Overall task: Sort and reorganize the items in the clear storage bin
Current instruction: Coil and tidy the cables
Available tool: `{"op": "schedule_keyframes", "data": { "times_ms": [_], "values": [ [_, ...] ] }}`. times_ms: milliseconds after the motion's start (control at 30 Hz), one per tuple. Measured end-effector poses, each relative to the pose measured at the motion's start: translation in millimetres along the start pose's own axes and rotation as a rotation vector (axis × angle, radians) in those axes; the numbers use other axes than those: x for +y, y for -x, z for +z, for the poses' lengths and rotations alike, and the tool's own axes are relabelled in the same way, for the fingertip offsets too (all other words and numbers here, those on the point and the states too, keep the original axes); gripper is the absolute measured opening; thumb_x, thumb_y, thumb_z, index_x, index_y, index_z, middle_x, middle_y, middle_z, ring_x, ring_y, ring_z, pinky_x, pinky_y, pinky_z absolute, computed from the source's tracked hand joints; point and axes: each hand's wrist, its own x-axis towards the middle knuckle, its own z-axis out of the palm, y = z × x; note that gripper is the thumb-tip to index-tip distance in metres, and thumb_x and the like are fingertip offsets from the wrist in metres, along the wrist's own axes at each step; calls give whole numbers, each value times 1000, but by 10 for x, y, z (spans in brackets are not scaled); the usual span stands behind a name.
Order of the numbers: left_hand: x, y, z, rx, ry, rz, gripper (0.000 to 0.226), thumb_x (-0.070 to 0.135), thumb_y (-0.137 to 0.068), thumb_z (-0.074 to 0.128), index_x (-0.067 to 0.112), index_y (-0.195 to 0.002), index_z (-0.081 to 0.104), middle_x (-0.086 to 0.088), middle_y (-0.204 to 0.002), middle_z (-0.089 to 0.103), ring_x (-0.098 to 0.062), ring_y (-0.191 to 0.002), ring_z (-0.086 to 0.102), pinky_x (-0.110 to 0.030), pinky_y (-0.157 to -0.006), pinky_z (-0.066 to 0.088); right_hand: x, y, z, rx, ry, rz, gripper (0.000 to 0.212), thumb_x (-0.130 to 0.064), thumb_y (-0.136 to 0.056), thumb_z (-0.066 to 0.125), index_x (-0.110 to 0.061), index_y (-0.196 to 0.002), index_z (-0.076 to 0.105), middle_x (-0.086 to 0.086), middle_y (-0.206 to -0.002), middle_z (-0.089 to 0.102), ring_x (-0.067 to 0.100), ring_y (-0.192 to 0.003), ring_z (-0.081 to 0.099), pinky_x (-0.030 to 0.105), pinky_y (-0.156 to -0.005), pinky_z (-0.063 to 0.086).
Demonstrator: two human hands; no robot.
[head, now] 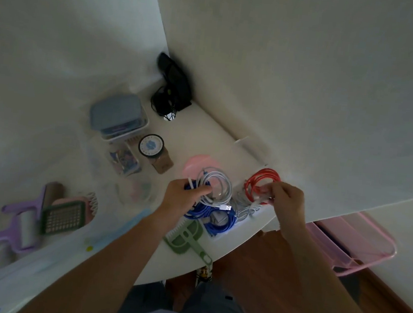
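My left hand [183, 196] grips a coil of white cable [219, 184] together with a blue cable [209, 214] that trails down over the white table [202, 135]. My right hand [289, 200] pinches a coiled red cable [262, 180] near the table's right edge. More loose white cable [244, 207] lies between the two hands. The clear storage bin [42, 258] sits at the lower left, with a purple lint roller [22, 223] and a green grater [63, 217] seen inside or beyond its wall.
A green comb-like tool [188, 239] lies at the table's front edge. A pink lid [196, 164], a round jar [151, 145], a grey-lidded box [117, 115] and black cables with a pouch [172, 88] sit further back. A pink bin [350, 239] stands on the floor at right.
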Motion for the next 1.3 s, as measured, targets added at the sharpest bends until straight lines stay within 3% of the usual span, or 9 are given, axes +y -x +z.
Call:
{"op": "schedule_keyframes", "data": {
  "times_ms": [200, 333, 433, 633, 767, 967, 1100, 1233, 1300],
  "values": [
    [2, -88, 340, -96, -74, -38, 33, 29, -70, 88, 2, -81, 72, -21, -79, 70, -23, -69, 61, -32, -64, 45, -1, -51, 25, 29, 21, 220, 31, -2, -93, 47, -4, -69, 67, 5, -52, 59, 22, -51, 49, 26, -46, 36],
    [-8, -104, 431, -137, -79, -79, 37, 34, -67, 90, 6, -83, 72, -13, -81, 73, -20, -71, 65, -30, -70, 50, -37, 13, 96, -181, 192, 168, 20, -33, -94, 57, -21, -90, 73, -1, -89, 68, 9, -69, 53, 24, -61, 39],
    [-30, -88, 441, -181, -64, -97, 40, 39, -63, 91, 11, -86, 73, -7, -83, 76, -21, -76, 70, -34, -79, 56, -13, 30, 190, -431, 324, 81, 39, -56, -88, 62, -23, -106, 70, 0, -96, 71, 18, -88, 67, 36, -77, 57],
    [-182, -22, 327, -351, -103, -34, 36, 16, -86, 57, 14, -122, 50, -6, -93, 63, -18, -81, 62, -34, -79, 51, 67, -89, 101, -187, 183, -54, 18, -28, -96, 60, -13, -99, 68, 9, -91, 70, 24, -81, 65, 37, -73, 55],
    [-503, 58, 312, -153, -736, 507, 41, 12, -97, 52, 13, -138, 47, -10, -128, 55, -24, -112, 59, -35, -95, 52, 142, -82, 41, -157, 161, -16, 19, -25, -99, 57, -14, -111, 67, 5, -102, 70, 24, -95, 67, 38, -86, 57],
    [-711, 65, 239, 92, -967, 827, 52, 23, -88, 70, 12, -137, 56, -13, -123, 57, -26, -110, 56, -36, -90, 57, 224, 107, 102, -220, 76, 203, 24, -30, -100, 55, -16, -115, 67, 2, -88, 68, 11, -67, 58, 16, -52, 43],
    [-748, 6, 212, -60, -1052, 856, 55, 45, -97, 48, 12, -141, 50, -7, -137, 51, -22, -122, 49, -34, -99, 52, 270, 219, 301, -29, -66, 349, 28, -36, -98, 57, -12, -107, 68, 4, -74, 58, 13, -59, 45, 25, -49, 39],
    [-765, -38, 210, -278, -1500, 863, 74, 44, -97, -2, 8, -149, 34, -15, -154, 29, -33, -137, 29, -39, -111, 31, 300, 373, 491, 112, -128, 359, 28, -40, -100, 50, -18, -94, 66, 6, -77, 61, 16, -61, 46, 31, -58, 40],
    [-770, -56, 211, -272, -1531, 873, 68, 42, -101, 3, 4, -148, 33, -17, -152, 32, -35, -136, 31, -42, -112, 31, 336, 413, 544, 187, -62, 334, 29, -36, -101, 48, -11, -97, 62, 3, -78, 60, 17, -64, 53, 30, -59, 43]
  ]
}}
